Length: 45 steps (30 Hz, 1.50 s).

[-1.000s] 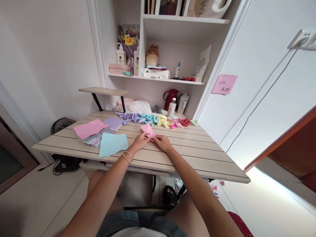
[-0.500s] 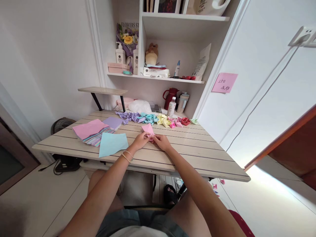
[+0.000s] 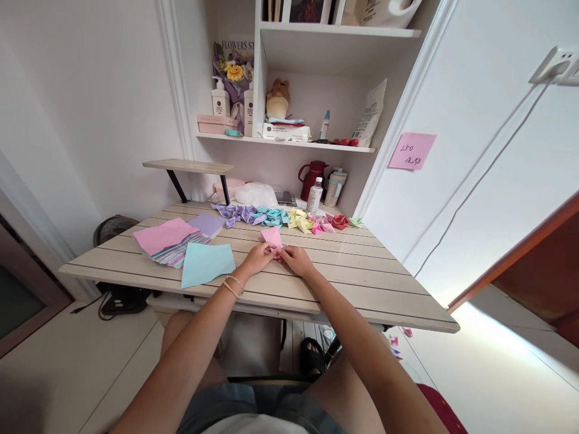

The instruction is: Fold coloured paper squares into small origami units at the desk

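Note:
A partly folded piece of pink origami paper (image 3: pixel 271 235) is held between both hands over the middle of the desk, one pointed flap standing up behind the fingers. My left hand (image 3: pixel 259 257) pinches its near left side. From the right, my right hand (image 3: pixel 295 260) pinches the near edge, its fingertips almost meeting the left ones. The lower folds are hidden by the fingers. Behind the hands lies a row of folded paper pieces: purple (image 3: pixel 242 213), blue (image 3: pixel 271 216), yellow (image 3: pixel 300 220), pink and red (image 3: pixel 339 222).
Left of my hands lie a light blue sheet (image 3: pixel 208 264), a stack of coloured paper with pink on top (image 3: pixel 165 236) and purple sheets (image 3: pixel 208 225). A clear bottle (image 3: pixel 315 195), a red jug (image 3: pixel 313 179) and a tumbler (image 3: pixel 335 187) stand at the back. A small riser (image 3: pixel 189 166) is at back left.
The pink paper's upright flap has shifted very slightly right. Both hands keep their pinch in nearly the same place, with small finger movements.

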Motion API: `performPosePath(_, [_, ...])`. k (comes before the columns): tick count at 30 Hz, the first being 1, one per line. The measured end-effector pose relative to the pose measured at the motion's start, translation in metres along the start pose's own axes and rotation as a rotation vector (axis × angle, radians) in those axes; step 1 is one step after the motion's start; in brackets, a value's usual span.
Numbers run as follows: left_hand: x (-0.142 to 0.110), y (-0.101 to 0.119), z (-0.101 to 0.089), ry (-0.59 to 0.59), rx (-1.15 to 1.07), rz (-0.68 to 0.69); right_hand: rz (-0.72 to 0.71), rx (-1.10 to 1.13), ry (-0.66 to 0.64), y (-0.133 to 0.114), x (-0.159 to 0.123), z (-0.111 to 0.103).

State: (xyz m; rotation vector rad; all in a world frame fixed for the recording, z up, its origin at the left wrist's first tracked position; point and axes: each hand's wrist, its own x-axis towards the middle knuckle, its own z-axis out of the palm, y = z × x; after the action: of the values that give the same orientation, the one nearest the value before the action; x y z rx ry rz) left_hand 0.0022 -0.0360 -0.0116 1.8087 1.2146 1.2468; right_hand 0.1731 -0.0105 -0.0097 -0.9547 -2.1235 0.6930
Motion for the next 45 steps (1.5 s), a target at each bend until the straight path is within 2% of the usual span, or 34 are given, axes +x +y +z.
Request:
performPosePath(23, [0.000, -0.004, 0.000, -0.021, 0.042, 0.010, -0.049, -0.235, 0.007, -0.009, -0.003, -0.009])
performPosePath(45, [-0.004, 0.001, 0.000, -0.083, 0.064, 0.073, -0.015, -0.211, -0.063, -0.009, -0.005, -0.014])
